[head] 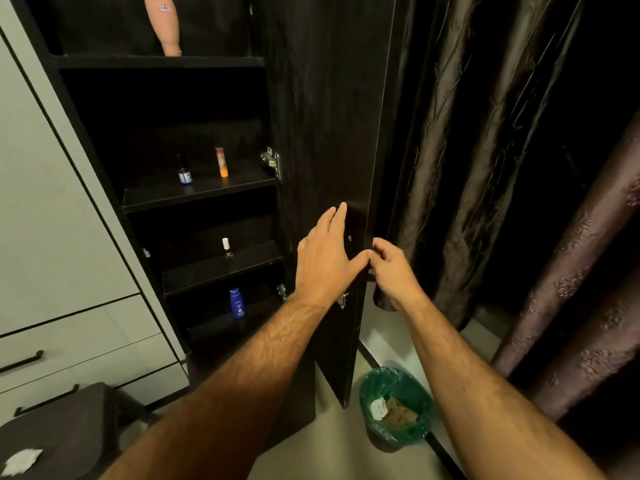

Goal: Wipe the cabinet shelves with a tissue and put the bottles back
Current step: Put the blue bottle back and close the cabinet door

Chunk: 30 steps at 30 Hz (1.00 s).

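Head view: at frame centre the left hand [325, 254] lies flat, fingers straight, on the dark wood-grain cabinet door [325, 133], while the right hand [393, 271] curls round its edge. Small bottles, including a blue bottle [237, 303], stand on black shelves [197, 194] left of centre; crumpled white tissue [20, 462] lies lower left.

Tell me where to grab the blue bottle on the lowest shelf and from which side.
Grip the blue bottle around its body below the cap, coming from the open cabinet front. It stands upright and alone near the shelf's front edge, with the open door to its right.
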Tool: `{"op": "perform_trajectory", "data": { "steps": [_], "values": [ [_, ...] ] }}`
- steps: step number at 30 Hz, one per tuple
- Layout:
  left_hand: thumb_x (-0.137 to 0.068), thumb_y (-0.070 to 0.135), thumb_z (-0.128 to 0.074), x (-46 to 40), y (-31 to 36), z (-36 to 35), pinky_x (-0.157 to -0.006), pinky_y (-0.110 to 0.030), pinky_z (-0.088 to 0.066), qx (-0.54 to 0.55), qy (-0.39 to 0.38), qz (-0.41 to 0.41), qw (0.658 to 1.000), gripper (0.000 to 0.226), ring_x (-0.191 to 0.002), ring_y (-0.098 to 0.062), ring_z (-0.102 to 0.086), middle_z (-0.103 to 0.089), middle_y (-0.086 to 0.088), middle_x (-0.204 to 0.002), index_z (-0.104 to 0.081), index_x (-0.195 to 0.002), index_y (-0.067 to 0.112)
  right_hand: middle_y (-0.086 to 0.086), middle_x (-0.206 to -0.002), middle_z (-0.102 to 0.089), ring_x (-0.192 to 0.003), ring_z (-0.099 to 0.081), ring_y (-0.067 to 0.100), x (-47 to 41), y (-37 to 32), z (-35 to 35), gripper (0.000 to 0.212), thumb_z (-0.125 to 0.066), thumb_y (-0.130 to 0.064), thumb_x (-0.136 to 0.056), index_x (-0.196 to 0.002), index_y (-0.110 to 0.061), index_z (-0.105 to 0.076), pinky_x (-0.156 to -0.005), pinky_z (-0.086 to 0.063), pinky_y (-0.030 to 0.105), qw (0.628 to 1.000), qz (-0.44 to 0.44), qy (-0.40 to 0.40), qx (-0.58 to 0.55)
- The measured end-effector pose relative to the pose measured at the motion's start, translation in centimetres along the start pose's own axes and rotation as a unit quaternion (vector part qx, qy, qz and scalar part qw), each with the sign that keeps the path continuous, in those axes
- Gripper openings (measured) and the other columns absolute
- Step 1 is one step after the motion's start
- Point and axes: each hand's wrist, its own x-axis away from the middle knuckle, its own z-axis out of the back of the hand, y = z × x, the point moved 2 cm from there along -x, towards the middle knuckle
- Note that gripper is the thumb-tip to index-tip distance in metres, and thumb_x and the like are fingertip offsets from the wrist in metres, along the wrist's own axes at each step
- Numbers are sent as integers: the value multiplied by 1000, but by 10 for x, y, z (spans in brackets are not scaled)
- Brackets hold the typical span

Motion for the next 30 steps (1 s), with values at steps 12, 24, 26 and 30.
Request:
{"op": "perform_trajectory", "data": {
  "steps": [12,24,26,30],
  "values": [
    [-82,55,-68,27,-55,67,-114,-44,-31,-5,26,19,999,87,-135,-11,-41,-43,6,-149,-25,-151,26,-5,-85,-70,-85,-68,17,35,-28,-83,23,-50,-18,-100,-90,-30,-66,-74,-58,34,999,28,1,15],
    [-84,48,-69,50,-134,139,-111,-47,-36,-58,67,59,994,67,-129,-13,-48,-53,4,-140,-45,-142,23,-9,-83,-69,-79,-65,5,40,-51,-180,14,-59,-27,-96,-99,-24,-72,-68,-54,23,982,82,11,170],
    [-85,45,-68,50,-147,150,-107,-47,-41,-56,71,66,994,59,-124,-11,-52,-57,6,-134,-50,-137,25,-9,-82,-69,-77,-64,6,35,-58,-194,14,-61,-29,-95,-100,-23,-73,-71,-55,28,978,86,-12,189],
    [-88,42,-67,48,-181,173,-101,-46,-46,-70,86,89,990,48,-117,-12,-55,-60,5,-127,-56,-131,23,-12,-78,-66,-73,-61,0,21,-68,-233,15,-66,-29,-91,-101,-20,-73,-66,-47,19,971,89,-54,214]
  ]
}}
